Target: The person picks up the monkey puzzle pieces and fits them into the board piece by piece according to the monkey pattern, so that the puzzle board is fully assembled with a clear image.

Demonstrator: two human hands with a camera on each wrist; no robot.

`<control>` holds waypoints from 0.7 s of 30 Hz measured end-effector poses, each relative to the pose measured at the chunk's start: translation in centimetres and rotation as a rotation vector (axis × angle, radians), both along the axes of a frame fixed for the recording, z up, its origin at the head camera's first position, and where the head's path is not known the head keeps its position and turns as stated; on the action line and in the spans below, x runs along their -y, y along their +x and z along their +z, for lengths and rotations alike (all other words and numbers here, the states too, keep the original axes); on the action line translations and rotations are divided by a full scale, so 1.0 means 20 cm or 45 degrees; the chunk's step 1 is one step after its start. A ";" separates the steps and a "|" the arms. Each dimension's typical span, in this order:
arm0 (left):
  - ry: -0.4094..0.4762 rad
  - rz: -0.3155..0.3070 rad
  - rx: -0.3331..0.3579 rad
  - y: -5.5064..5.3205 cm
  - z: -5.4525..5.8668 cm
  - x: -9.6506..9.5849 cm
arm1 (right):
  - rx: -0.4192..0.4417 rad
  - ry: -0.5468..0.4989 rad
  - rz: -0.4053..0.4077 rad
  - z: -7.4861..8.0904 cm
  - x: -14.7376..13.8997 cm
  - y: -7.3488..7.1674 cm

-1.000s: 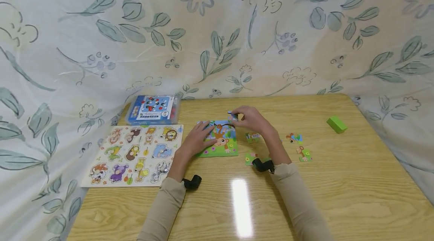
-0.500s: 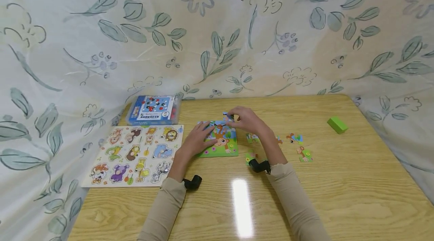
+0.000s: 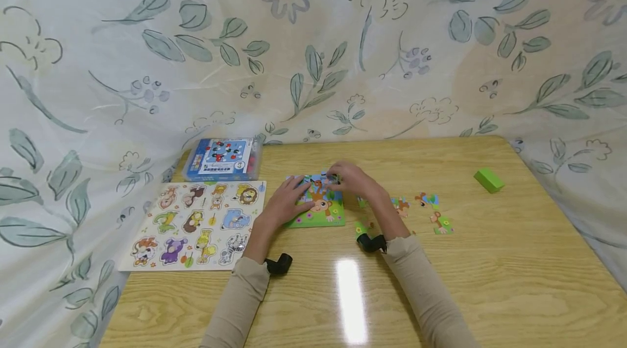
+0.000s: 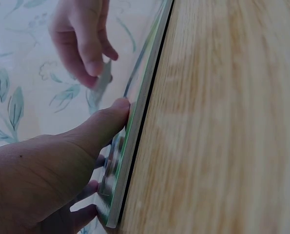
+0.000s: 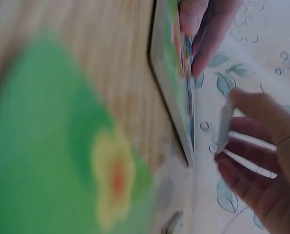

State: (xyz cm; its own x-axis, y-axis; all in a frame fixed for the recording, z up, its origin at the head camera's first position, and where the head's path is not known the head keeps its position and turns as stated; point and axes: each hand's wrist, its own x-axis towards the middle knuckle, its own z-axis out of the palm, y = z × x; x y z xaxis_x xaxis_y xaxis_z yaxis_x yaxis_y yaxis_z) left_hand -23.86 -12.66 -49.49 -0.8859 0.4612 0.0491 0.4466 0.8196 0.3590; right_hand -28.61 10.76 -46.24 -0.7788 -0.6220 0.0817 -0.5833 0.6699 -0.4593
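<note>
My left hand (image 3: 284,202) rests on the left part of a monkey jigsaw puzzle board (image 3: 313,221), its fingers spread over the picture. In the left wrist view the thumb (image 4: 113,117) lies along the board's near side. Over the board's upper right corner, my right hand (image 3: 356,182) pinches a puzzle piece (image 5: 225,126) between thumb and fingertips. In the right wrist view the piece is seen edge-on, a little apart from the board. Its picture side is mostly hidden.
Loose puzzle pieces lie right of the board, among them a monkey-face piece (image 3: 425,200) and a flower piece (image 3: 442,223). A green block (image 3: 488,180) is farther right. To the left are an animal peg board (image 3: 193,263) and a plastic-boxed set (image 3: 222,157).
My right hand has moved left and slightly nearer, bringing the puzzle piece from beyond the board's far right corner to over it. The left hand stays in place.
</note>
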 end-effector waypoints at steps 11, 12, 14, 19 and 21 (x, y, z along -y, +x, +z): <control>-0.011 -0.001 0.005 -0.01 0.02 0.00 | 0.083 0.065 0.004 -0.01 0.03 0.01; -0.017 -0.001 0.005 -0.01 0.02 0.00 | 0.082 0.065 0.003 -0.01 0.03 0.01; -0.017 0.000 0.001 -0.01 0.02 0.00 | 0.080 0.066 0.001 -0.01 0.03 0.01; -0.006 0.004 0.010 0.00 0.02 0.00 | 0.058 0.090 0.019 -0.01 0.03 0.02; -0.003 0.005 0.015 0.00 0.02 0.00 | 0.036 0.101 0.031 -0.01 0.04 0.02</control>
State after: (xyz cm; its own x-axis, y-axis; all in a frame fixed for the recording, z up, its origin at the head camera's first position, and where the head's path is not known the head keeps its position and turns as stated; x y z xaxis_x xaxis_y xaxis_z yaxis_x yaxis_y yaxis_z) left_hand -23.85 -12.69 -49.03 -0.8881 0.4581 0.0377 0.4393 0.8219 0.3626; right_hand -28.17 10.05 -46.40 -0.7648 -0.6442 0.0095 -0.5872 0.6909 -0.4217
